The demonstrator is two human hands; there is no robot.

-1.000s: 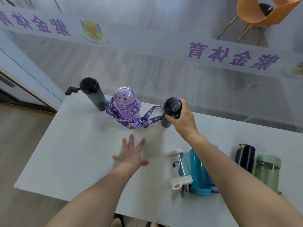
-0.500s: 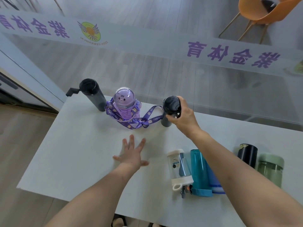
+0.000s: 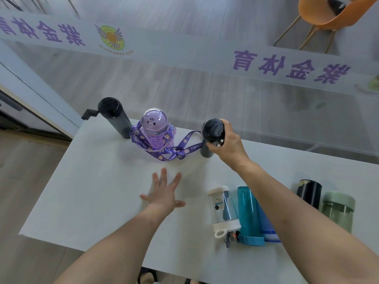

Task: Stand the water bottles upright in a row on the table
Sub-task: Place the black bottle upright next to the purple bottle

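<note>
Three bottles stand upright along the far edge of the white table (image 3: 86, 197): a tall dark grey flask (image 3: 114, 116), a purple dome-lid bottle (image 3: 156, 130) with a purple strap, and a dark bottle with a black cap (image 3: 211, 133). My right hand (image 3: 229, 144) grips that black-capped bottle near its top. My left hand (image 3: 164, 193) lies flat on the table with its fingers spread, holding nothing. Near the front right lie a clear white-capped bottle (image 3: 222, 210), a teal bottle (image 3: 248, 214) and a blue one (image 3: 266, 226) partly under my right forearm. A black flask (image 3: 308, 192) and a green bottle (image 3: 337, 210) lie further right.
A glass wall with purple lettering runs just behind the table's far edge. An orange chair (image 3: 332, 13) stands beyond the glass. The table's left edge drops to a wooden floor, and a door frame is at the far left.
Almost nothing has moved. My right hand keeps its hold on the black-capped bottle, which stands in the same spot, and my left hand stays flat on the table.
</note>
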